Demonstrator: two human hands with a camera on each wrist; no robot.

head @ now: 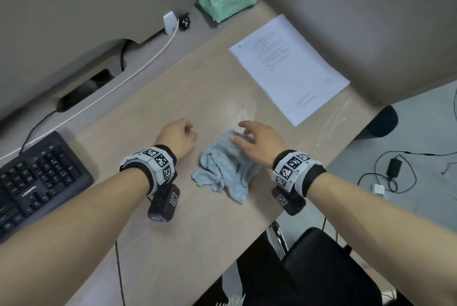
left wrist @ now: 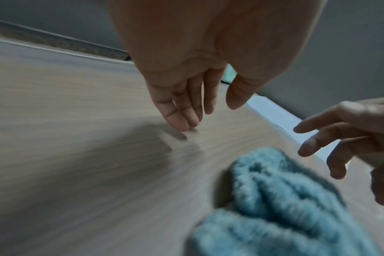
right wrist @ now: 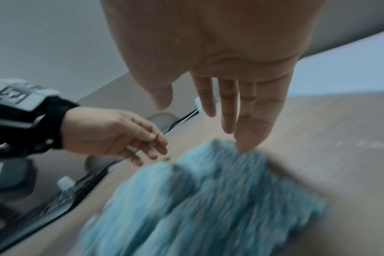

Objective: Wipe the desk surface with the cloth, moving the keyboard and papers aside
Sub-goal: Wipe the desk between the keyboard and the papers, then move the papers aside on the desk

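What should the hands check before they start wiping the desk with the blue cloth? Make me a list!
1. Cloth lies on the desk within reach: ok.
2. Right hand gripping the cloth: not ok; straight fingers only touch its top.
3. Left hand free to help: ok; it holds nothing.
4. Keyboard moved aside: ok; it sits at the desk's left edge.
5. Papers clear of the wiping patch: ok; they lie by the partition.
6. Desk under the papers clean: cannot tell.

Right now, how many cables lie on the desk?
2: a white cable running from the charger along the back ledge, and the keyboard's black cable at left. Others may be hidden.
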